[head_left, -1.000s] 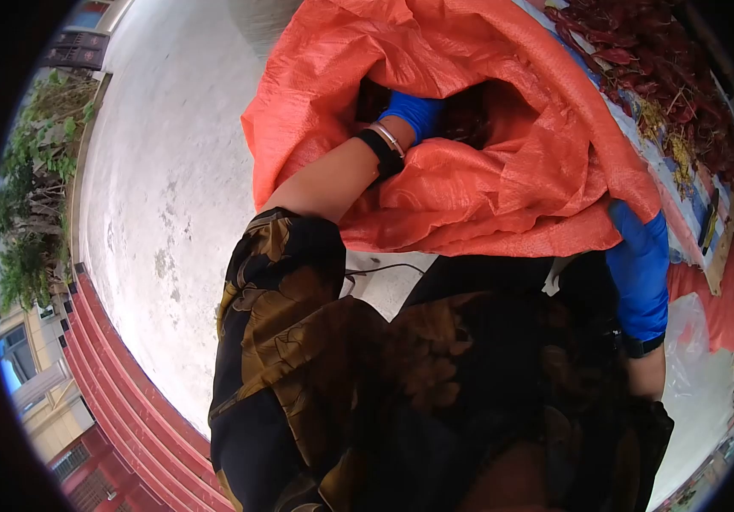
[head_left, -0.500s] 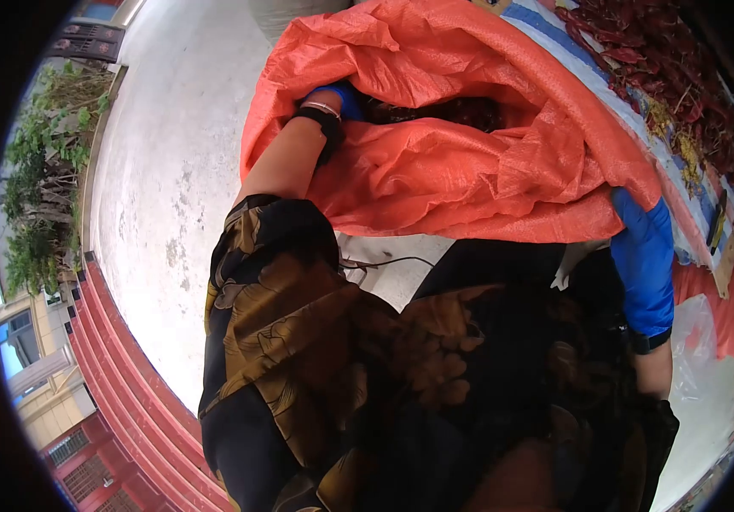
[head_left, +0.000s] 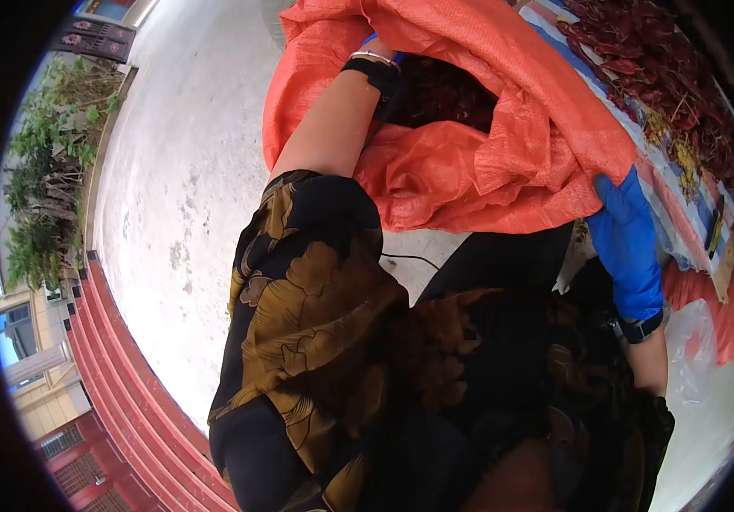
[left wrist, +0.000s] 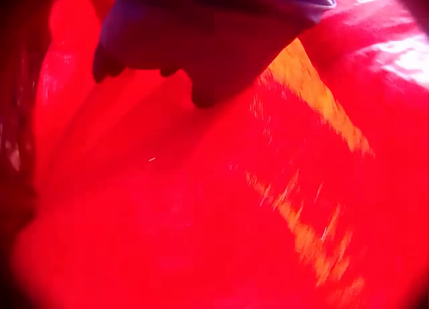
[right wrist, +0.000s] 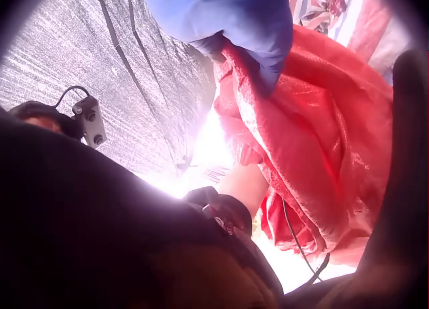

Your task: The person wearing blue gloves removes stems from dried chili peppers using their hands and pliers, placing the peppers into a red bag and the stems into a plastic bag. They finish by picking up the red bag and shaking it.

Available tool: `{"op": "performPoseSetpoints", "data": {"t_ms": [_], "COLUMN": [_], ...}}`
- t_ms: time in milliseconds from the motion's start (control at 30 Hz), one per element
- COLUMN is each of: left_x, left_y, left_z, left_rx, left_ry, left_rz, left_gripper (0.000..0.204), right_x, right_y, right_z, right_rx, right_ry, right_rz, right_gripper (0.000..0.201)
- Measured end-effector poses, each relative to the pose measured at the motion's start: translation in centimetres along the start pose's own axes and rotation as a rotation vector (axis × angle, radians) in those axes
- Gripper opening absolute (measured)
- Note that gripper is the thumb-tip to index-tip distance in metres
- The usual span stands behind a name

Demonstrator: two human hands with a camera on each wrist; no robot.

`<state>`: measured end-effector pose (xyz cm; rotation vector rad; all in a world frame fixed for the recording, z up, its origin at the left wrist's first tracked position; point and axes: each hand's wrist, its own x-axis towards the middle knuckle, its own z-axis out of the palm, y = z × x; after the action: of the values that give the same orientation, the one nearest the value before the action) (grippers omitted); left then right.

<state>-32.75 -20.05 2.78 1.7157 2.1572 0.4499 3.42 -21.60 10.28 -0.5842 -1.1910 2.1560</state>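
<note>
A large orange-red woven sack fills the upper middle of the head view, its mouth gaping. Dark red dried chillies show inside. My left arm reaches into the mouth, and the sack's rim hides most of the blue-gloved left hand. In the left wrist view that hand hangs against the bright red inner wall, fingers loosely spread with nothing seen between them. At the sack's near right edge my gloved right hand holds the rim; the right wrist view shows the fabric pinched under its fingers.
Dried red chillies lie spread on a striped sheet to the right. Below it are a red cloth and a clear plastic bag. Concrete ground, red steps and shrubs are on the left.
My left hand has moved from the middle of the sack mouth to its left corner, then up under the far rim. The mouth has widened; the right hand keeps hold of the rim.
</note>
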Motion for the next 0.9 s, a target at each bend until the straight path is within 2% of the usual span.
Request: {"op": "performPoseSetpoints", "data": {"t_ms": [33,67,100,133,167,200,233,267,300,333,367,400,433,467,500,533,567,600,633,700,733,767,800,833,867,900], "left_x": [0.7,1.7,2.4,-2.4,-5.0,-6.9,-10.4,-12.0,-14.2,-15.4,-16.5,-17.3,-18.7,-19.6,-19.0,-18.8,-18.9,-19.2,-19.7,-19.8,-19.2,-18.5,-18.1,-17.0,-15.0,-12.4], "left_y": [-1.6,-1.5,-4.7,-1.7,-2.3,-2.5,0.7,0.3,1.6,1.1,0.5,-1.5,-2.0,-2.5,1.9,0.2,-4.0,-6.8,-8.3,-13.0,-16.3,-19.9,-20.0,-20.3,-16.1,-9.4], "left_z": [2.4,2.3,6.4,5.2,7.0,8.5,5.1,5.2,3.6,3.3,2.4,3.0,1.8,0.2,-5.5,-6.7,-6.8,-7.7,-8.7,-9.6,-8.4,-6.4,-5.9,-6.0,-7.8,-10.6], "left_rx": [0.083,0.166,-0.114,0.195,0.154,-0.024,-0.074,-0.026,-0.086,-0.141,0.026,0.049,-0.223,-0.266,0.116,0.138,0.028,-0.158,-0.405,-0.165,-0.166,-0.335,-0.497,-0.499,-0.124,0.286], "left_ry": [0.024,0.046,-0.313,-0.15,-0.139,-0.328,-0.559,-0.726,-0.732,-0.761,-0.891,-1.018,-0.835,-0.707,-0.901,-0.802,-0.622,-0.482,-0.386,-0.218,-0.215,0.082,0.38,0.386,-0.245,-0.877], "left_rz": [0.038,0.075,0.097,0.313,0.432,0.397,0.263,0.172,0.109,0.2,0.162,0.019,0.05,-0.019,-0.237,-0.187,-0.387,-0.348,-0.587,-0.503,-0.494,-0.336,-0.17,-0.163,-0.517,-0.832], "left_gripper": [0.04,0.04,0.041,0.051,0.051,0.051,0.049,0.044,0.038,0.036,0.036,0.037,0.037,0.038,0.041,0.044,0.055,0.063,0.066,0.044,0.044,0.047,0.049,0.049,0.06,0.07], "right_x": [0.1,0.2,0.4,0.5,0.8,1.2,1.4,1.7,2.0,2.2,2.4,2.5,2.6,2.7,2.8,3.0,3.1,3.1,3.1,2.8,2.5,2.2,2.0,1.9,1.7,1.6], "right_y": [0.1,0.3,0.3,0.4,0.3,0.3,0.2,0.2,0.3,0.5,0.8,1.1,1.6,2.0,2.4,2.9,3.3,3.6,3.8,3.7,3.5,3.4,3.0,2.8,2.8,2.8], "right_z": [-0.1,-0.2,-0.2,-0.3,-0.2,-0.2,-0.1,-0.1,-0.5,-1.1,-1.6,-1.8,-1.8,-1.8,-1.7,-1.8,-1.7,-1.5,-1.3,-0.8,-0.4,0.0,0.5,1.0,1.5,1.9], "right_rx": [0.024,0.049,0.054,0.081,0.106,0.111,0.12,0.128,0.131,0.128,0.125,0.125,0.161,0.196,0.195,0.199,0.204,0.205,0.164,0.118,0.085,0.052,-0.036,-0.043,-0.077,-0.111], "right_ry": [0.013,0.026,0.026,0.016,0.003,-0.007,-0.015,-0.022,-0.026,-0.02,-0.012,-0.011,-0.031,-0.054,-0.061,-0.064,-0.069,-0.078,-0.073,-0.062,-0.11,-0.158,-0.197,-0.198,-0.213,-0.228], "right_rz": [0.004,0.009,0.01,0.01,0.009,0.012,-0.003,-0.02,-0.018,0.021,0.057,0.058,0.062,0.067,0.07,0.083,0.096,0.097,0.109,0.113,0.143,0.174,0.176,0.169,0.17,0.171], "right_gripper": [0.051,0.051,0.051,0.051,0.05,0.05,0.05,0.05,0.05,0.05,0.05,0.05,0.05,0.049,0.049,0.05,0.05,0.05,0.051,0.053,0.054,0.055,0.059,0.059,0.06,0.061]}}
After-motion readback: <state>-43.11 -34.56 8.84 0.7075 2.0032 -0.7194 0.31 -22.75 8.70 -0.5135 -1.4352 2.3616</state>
